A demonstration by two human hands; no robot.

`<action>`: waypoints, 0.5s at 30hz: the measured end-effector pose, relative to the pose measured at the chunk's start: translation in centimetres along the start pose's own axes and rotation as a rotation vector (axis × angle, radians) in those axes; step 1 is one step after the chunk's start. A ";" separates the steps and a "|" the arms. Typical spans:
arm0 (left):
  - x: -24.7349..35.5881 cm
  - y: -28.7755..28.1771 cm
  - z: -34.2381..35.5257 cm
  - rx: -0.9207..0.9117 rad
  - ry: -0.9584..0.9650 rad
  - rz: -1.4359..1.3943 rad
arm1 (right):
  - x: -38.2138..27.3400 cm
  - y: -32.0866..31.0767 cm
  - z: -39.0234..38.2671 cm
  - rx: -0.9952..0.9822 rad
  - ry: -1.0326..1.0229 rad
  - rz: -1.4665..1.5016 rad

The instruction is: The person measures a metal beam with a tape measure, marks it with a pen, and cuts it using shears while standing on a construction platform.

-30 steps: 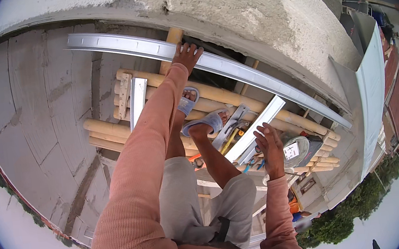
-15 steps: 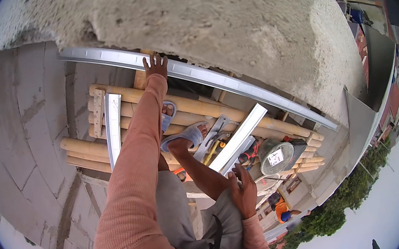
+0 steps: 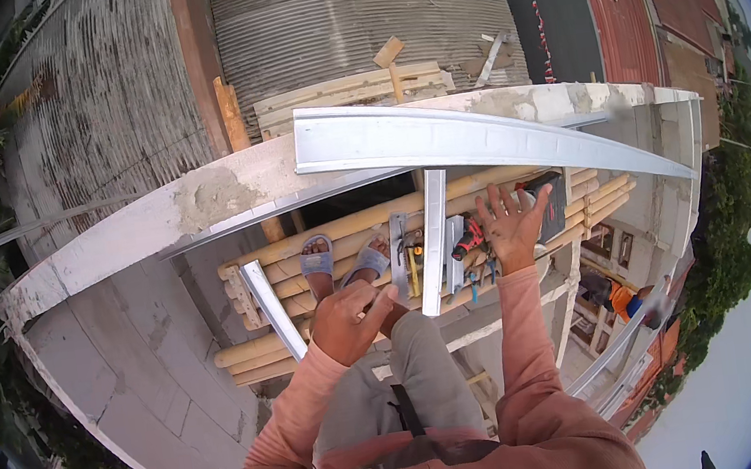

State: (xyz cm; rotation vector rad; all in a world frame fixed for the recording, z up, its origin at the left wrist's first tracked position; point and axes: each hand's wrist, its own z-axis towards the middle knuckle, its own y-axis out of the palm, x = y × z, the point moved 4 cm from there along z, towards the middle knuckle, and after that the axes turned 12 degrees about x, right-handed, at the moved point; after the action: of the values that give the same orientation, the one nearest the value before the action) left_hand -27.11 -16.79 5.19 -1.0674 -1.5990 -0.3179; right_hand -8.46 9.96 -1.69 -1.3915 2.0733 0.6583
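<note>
My left hand (image 3: pixel 347 325) is in front of my body, its fingers curled in; whether anything is inside them is hidden. Farther forward and to the right, my right hand (image 3: pixel 515 228) has its fingers spread and holds nothing. Just beyond it a long silver metal channel (image 3: pixel 439 139) slants across the wall top, its right end lower in view; no contact with my hand is plain. Beneath my sandalled feet lies a platform of bamboo poles (image 3: pixel 473 187). A shorter channel (image 3: pixel 434 241) lies across the poles, with a red and black power drill (image 3: pixel 468 237) beside it.
Another channel (image 3: pixel 264 306) lies left of my feet. A trowel-like metal tool (image 3: pixel 399 255) and a yellow-handled tool (image 3: pixel 414 272) lie near them. A concrete wall (image 3: pixel 221 197) curves along the front, with corrugated roofing (image 3: pixel 349 22) beyond. A person in orange (image 3: pixel 626 304) is below right.
My left hand has left the channel along the wall and come back with fingers curled. My right hand has moved forward and spread. My view has shifted, showing the roofs beyond the wall.
</note>
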 end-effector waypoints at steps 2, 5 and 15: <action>9.5 -1.3 2.6 0.170 0.442 0.176 | -1.1 3.0 1.9 -0.017 0.121 0.050; 15.5 -0.2 10.6 0.279 0.678 0.763 | -2.7 7.4 3.5 -0.249 0.169 0.088; 9.2 5.6 16.1 -0.131 0.602 1.136 | -3.8 4.8 2.8 0.171 0.145 0.049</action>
State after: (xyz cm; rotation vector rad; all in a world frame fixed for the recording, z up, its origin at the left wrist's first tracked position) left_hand -32.75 1.75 6.17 -1.6096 -0.3054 0.0472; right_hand -11.29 16.04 -0.72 -1.3288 2.2261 0.3980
